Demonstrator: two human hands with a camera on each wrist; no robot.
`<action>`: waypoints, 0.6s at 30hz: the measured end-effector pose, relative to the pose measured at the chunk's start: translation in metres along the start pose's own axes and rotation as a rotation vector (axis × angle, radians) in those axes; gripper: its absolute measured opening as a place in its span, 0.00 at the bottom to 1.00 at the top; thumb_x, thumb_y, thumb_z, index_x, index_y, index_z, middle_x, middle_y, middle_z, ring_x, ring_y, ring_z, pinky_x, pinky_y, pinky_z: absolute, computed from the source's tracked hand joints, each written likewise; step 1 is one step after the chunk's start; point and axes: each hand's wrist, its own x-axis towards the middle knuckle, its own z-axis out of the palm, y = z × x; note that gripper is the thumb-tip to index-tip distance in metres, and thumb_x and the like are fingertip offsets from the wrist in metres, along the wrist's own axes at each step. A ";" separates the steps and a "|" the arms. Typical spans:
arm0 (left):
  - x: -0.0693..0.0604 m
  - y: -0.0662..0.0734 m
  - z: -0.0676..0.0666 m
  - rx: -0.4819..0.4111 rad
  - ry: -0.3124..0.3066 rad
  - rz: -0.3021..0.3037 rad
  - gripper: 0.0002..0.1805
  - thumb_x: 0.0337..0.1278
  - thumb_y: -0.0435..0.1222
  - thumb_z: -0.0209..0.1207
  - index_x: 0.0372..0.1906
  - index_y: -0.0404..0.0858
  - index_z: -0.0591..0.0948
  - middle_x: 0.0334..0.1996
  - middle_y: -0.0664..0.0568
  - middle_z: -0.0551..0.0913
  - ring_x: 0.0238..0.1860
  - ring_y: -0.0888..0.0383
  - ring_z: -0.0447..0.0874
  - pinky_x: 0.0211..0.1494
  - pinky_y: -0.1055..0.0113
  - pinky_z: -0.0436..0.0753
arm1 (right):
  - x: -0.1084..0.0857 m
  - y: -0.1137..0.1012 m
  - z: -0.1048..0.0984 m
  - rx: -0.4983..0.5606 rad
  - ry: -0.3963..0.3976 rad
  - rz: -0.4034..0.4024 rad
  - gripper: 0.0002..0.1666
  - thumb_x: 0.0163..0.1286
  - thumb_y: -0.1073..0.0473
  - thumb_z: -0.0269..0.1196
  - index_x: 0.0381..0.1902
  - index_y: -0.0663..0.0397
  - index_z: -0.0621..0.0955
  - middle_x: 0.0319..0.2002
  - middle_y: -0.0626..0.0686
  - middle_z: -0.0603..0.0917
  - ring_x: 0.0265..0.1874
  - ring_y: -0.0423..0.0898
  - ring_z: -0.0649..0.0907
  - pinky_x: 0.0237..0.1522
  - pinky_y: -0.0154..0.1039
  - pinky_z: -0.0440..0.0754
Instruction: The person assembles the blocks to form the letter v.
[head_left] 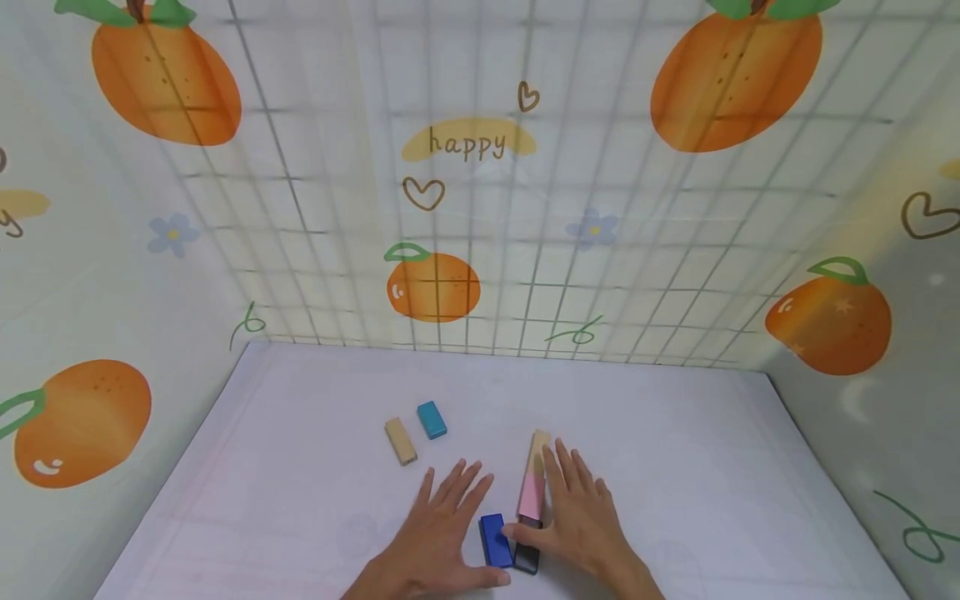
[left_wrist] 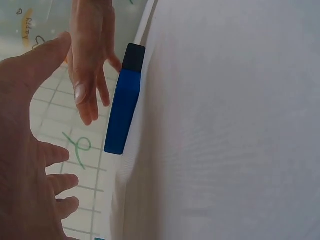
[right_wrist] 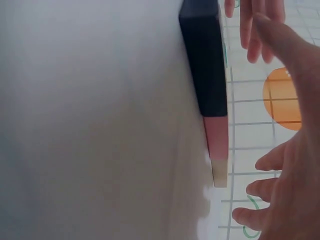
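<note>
My left hand is held with fingers spread, to the left of a dark blue block. Across from it, my right hand has its fingers extended, and its thumb overlaps the blue and black blocks in the head view. Neither hand holds anything; both wrist views show gaps between fingers and blocks. A row runs away from me: a black block, a pink block, then a pale wooden block. Beside the black one lies the blue block. The right fingers partly hide the row's right side.
Farther back on the left lie a teal block and another pale wooden block, slightly apart. A white tabletop carries everything. Fabric printed with oranges and grid lines encloses the back and both sides.
</note>
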 end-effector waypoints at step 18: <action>0.000 -0.004 -0.004 0.016 0.000 -0.024 0.59 0.50 0.79 0.47 0.82 0.49 0.53 0.81 0.51 0.49 0.81 0.48 0.41 0.72 0.30 0.45 | -0.004 -0.009 0.004 0.014 -0.066 0.049 0.79 0.42 0.11 0.62 0.79 0.57 0.58 0.78 0.66 0.54 0.74 0.69 0.57 0.63 0.79 0.53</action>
